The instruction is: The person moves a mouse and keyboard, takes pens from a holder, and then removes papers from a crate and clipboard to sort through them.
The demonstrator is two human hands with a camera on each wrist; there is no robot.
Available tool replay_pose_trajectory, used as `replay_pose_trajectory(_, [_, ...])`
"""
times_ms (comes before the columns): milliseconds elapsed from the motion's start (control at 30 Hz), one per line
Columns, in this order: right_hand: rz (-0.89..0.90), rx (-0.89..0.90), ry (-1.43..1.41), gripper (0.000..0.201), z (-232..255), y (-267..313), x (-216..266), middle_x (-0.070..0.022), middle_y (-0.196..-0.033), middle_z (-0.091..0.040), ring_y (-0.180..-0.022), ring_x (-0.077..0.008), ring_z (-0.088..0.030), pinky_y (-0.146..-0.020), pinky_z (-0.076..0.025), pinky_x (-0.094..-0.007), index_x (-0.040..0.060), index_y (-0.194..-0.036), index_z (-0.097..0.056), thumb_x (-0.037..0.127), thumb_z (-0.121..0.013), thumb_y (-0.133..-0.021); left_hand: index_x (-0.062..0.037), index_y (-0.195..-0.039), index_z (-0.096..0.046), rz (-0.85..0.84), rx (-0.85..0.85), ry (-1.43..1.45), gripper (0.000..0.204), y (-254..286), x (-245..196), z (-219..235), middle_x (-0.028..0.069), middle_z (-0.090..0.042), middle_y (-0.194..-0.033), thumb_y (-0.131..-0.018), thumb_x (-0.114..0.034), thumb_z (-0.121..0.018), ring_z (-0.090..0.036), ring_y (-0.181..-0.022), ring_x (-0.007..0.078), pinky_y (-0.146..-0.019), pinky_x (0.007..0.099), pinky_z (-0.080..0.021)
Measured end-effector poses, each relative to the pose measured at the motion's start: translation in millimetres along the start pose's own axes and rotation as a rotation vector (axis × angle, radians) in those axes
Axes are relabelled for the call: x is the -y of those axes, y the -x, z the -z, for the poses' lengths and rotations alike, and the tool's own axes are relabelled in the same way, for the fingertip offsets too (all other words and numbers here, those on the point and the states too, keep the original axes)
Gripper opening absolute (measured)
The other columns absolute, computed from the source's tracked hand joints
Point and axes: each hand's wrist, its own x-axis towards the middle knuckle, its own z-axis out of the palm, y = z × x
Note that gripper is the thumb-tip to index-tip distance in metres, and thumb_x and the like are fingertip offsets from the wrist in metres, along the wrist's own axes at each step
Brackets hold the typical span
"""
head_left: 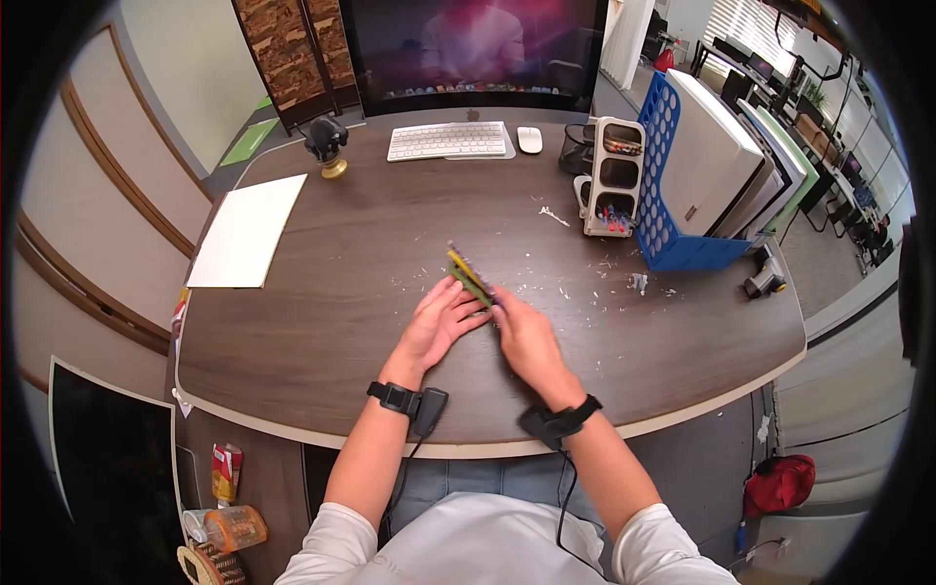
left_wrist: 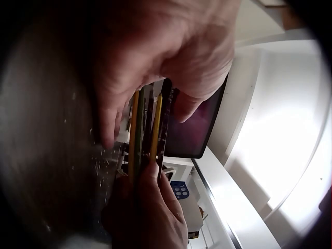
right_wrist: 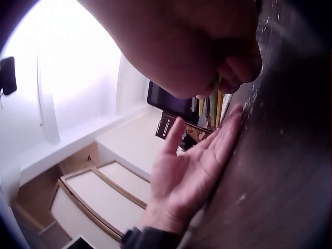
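A bundle of slim pencils (head_left: 472,277), yellow, green and dark, is held at a slant above the table in the head view. The right hand (head_left: 529,341) grips its near end; in the left wrist view the right thumb presses on a yellow pencil (left_wrist: 156,124). Beside the bundle, the left hand (head_left: 435,325) has its palm turned up and its fingers extended, the fingertips by the pencils. In the right wrist view the left hand (right_wrist: 189,168) is spread, with thumb apart. Whether its fingertips touch the pencils cannot be told.
Pale scraps (head_left: 639,283) are scattered over the brown table (head_left: 322,341). A keyboard (head_left: 448,141), a mouse (head_left: 529,139) and a monitor stand at the back. At right are a pen organizer (head_left: 616,175) and a blue file rack (head_left: 682,252); white paper (head_left: 248,232) lies at left.
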Motion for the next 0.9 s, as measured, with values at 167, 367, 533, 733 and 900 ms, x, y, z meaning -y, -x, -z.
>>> replay_pose_trajectory(167, [0.043, 0.091, 0.125, 0.043, -18, 6, 13, -0.0224, -0.108, -0.069, -0.089, -0.0446, -0.069, -0.075, -0.056, -0.0537, 0.0072, -0.143, -0.049, 0.019, -0.055, -0.103, -0.0060, -0.135, -0.038, -0.045, -0.046, -0.014, 0.033, -1, 2, -10, 0.0272, -0.062, -0.129, -0.107, -0.017, -0.053, -0.063, -0.122, 0.0381, -0.097, 0.0460, -0.056])
replay_pose_trajectory(367, [0.049, 0.117, 0.176, 0.046, -21, 5, 15, -0.0213, -0.107, -0.069, -0.087, -0.0436, -0.070, -0.073, -0.057, -0.0529, 0.0075, -0.146, -0.048, 0.018, -0.055, -0.102, -0.0037, -0.133, -0.040, -0.046, -0.057, 0.005, 0.030, -3, 5, -3, 0.0283, -0.062, -0.127, -0.106, -0.010, -0.052, -0.064, -0.121, 0.0396, -0.095, 0.0478, -0.057])
replay_pose_trajectory(533, [0.032, 0.130, 0.256, 0.049, -25, 8, 13, -0.0226, -0.108, -0.069, -0.086, -0.0422, -0.071, -0.072, -0.058, -0.0523, 0.0055, -0.147, -0.048, 0.018, -0.056, -0.101, -0.0005, -0.126, -0.048, -0.016, -0.047, -0.039, 0.023, -5, 7, -3, 0.0304, -0.064, -0.124, -0.105, -0.009, -0.051, -0.064, -0.121, 0.0416, -0.095, 0.0489, -0.058])
replay_pose_trajectory(733, [-0.054, 0.156, 0.171, 0.056, -12, -17, 12, -0.0287, -0.120, -0.061, -0.095, -0.0441, -0.069, -0.078, -0.057, -0.0521, 0.0004, -0.150, -0.040, 0.019, -0.059, -0.101, 0.0006, -0.123, -0.049, -0.015, -0.158, -0.084, 0.020, -54, 0, -12, 0.0291, -0.066, -0.116, -0.104, -0.005, -0.052, -0.068, -0.112, 0.0424, -0.094, 0.0521, -0.059])
replay_pose_trajectory(900, [-0.069, 0.208, -0.064, 0.070, 42, -30, -11, -0.0228, -0.134, -0.051, -0.098, -0.0338, -0.066, -0.088, -0.054, -0.0441, 0.0007, -0.153, -0.038, 0.018, -0.071, -0.094, 0.0025, -0.115, -0.051, -0.053, -0.263, -0.225, 0.015, -144, -44, 7, 0.0266, -0.069, -0.103, -0.102, -0.002, -0.056, -0.074, -0.090, 0.0416, -0.078, 0.0521, -0.066])
